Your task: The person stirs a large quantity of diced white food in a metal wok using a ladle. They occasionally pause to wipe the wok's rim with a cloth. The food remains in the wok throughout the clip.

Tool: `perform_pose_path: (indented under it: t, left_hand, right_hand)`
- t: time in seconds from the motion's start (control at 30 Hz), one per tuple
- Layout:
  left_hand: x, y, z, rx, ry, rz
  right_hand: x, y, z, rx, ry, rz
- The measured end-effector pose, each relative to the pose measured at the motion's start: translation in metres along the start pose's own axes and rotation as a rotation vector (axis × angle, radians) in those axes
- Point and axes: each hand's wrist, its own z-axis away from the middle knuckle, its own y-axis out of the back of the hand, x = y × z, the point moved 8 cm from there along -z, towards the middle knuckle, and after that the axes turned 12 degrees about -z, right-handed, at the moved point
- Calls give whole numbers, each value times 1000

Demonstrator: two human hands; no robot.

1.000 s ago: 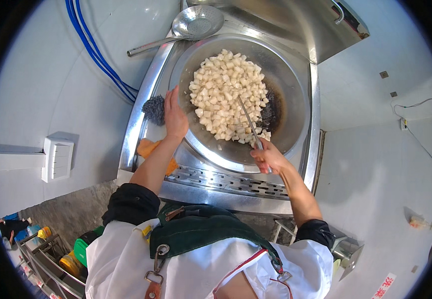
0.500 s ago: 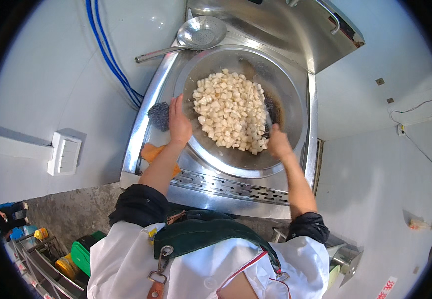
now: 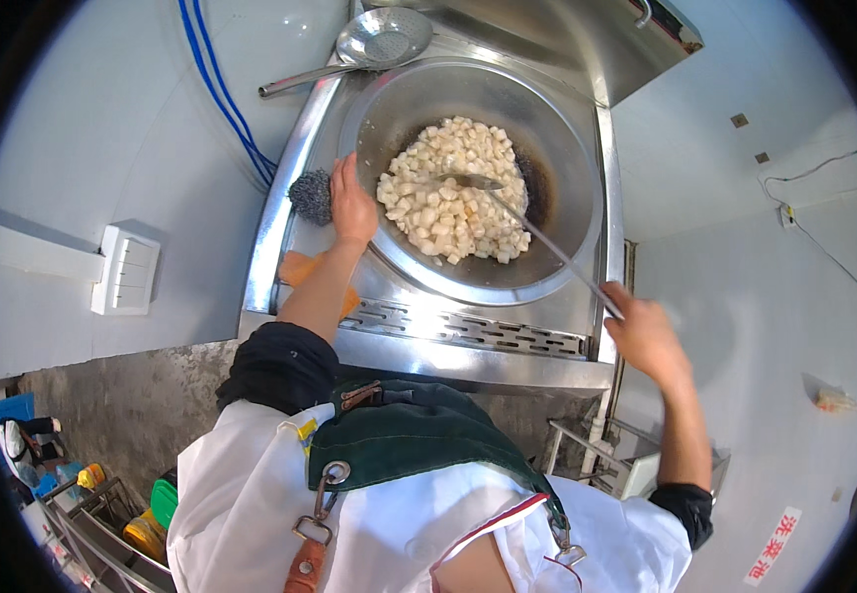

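A wide metal wok [image 3: 569, 229] set in the stove holds a heap of pale, diced food [image 3: 445, 219], whose kind I cannot tell. My left hand [image 3: 353, 208] lies against the wok's left rim, fingers stretched out and holding no tool. With my right hand [image 3: 643, 331], closed and out beyond the wok's lower right edge, I grip the end of a long-handled wok spatula [image 3: 555, 252]. Its handle slants up over the wok, and its dark head [image 3: 475, 182] rests on the upper middle of the diced food. Brown scorching shows on the wok's bare right inside.
A perforated skimmer [image 3: 385, 40] lies at the back left. Beside my left hand are a steel wool scrubber [image 3: 311, 197] and an orange cloth [image 3: 299, 268], partly behind my forearm. A slotted drain [image 3: 463, 326] runs along the stove front. A raised metal panel [image 3: 537, 40] stands behind.
My right hand has drawn back toward the lower right, bringing the spatula's long handle and head into sight. The diced food has shifted. My left hand stays at the rim.
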Motion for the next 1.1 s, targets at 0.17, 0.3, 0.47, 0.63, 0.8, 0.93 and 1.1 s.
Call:
perform_pose_path:
  t: [0.17, 0.3, 0.47, 0.63, 0.8, 0.93, 1.1]
  left_hand:
    - [-3, -2, -1, 9, 6, 12]
    - [-1, -1, -1, 10, -5, 21]
    - [0, 0, -2, -3, 5, 34]
    - [0, 2, -3, -10, 14, 28]
    - [1, 1, -3, -27, 21, 41]
    - [-1, 0, -3, -40, 36, 30]
    - [1, 0, -3, -33, 31, 19]
  right_hand:
    - [-34, 60, 83, -63, -106, -162]
    - [-50, 50, 109, -228, -165, -108]
    - [-56, -26, 75, -286, -15, 50]
    - [-58, -124, -7, -139, 10, 176]
    - [-48, -138, -84, 6, 19, 57]
    - [-23, -84, -77, -20, 47, -705]
    - [-44, -27, -87, 470, 431, -1000]
